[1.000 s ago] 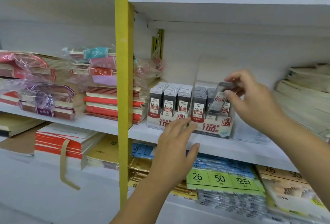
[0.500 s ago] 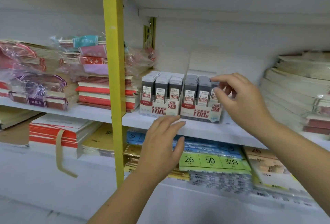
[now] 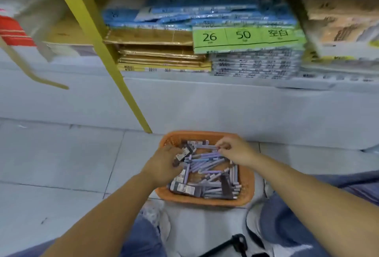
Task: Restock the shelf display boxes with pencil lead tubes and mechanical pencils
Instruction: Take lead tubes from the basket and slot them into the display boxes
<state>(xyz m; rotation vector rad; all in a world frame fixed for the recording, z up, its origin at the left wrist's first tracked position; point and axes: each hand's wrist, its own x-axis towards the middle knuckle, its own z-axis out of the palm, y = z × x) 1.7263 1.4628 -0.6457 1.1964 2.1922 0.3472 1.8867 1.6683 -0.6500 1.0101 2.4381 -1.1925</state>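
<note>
Hands have dropped from the shelf boxes into the orange plastic basket (image 3: pixel 205 200) beneath them, left hand (image 3: pixel 164 164) gripping a dark lead tube (image 3: pixel 181 156), right hand (image 3: pixel 235 151) pinching a lilac mechanical pencil (image 3: pixel 202 146): I'm reloading.

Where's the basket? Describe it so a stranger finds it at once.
Start at the yellow shelf post; follow it down to the floor. Just right of its foot sits the basket. It is the only orange thing, holding purple pencils and dark tubes.
</note>
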